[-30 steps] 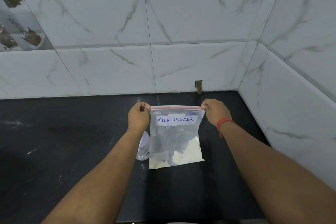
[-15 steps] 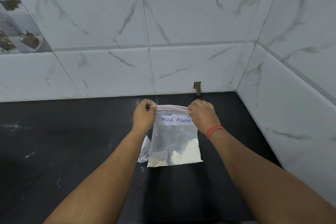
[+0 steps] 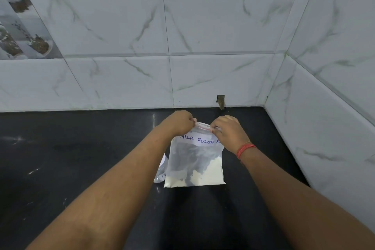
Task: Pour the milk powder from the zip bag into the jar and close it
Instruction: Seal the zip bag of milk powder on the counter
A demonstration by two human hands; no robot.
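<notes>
While hands (image 3: 205,128) pinch zip bag (image 3: 195,160), black countertop (image 3: 71,158), marble-tiled corner walls (image 3: 223,26)

The tabletop (image 3: 81,168) is a dark, glossy slab running into a corner of white marbled wall tiles. A clear jar (image 3: 161,170) stands on it, and the bottom edge of a zip bag (image 3: 194,166) of milk powder appears to rest just beside the jar.

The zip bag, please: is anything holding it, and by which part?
Both hands, left hand and right hand, pinch the zip bag at its top seal strip.

Clear zip bag (image 3: 194,160) with red seal, cream powder (image 3: 211,176); black counter (image 3: 81,158); grey-veined white tiles (image 3: 213,16).
</notes>
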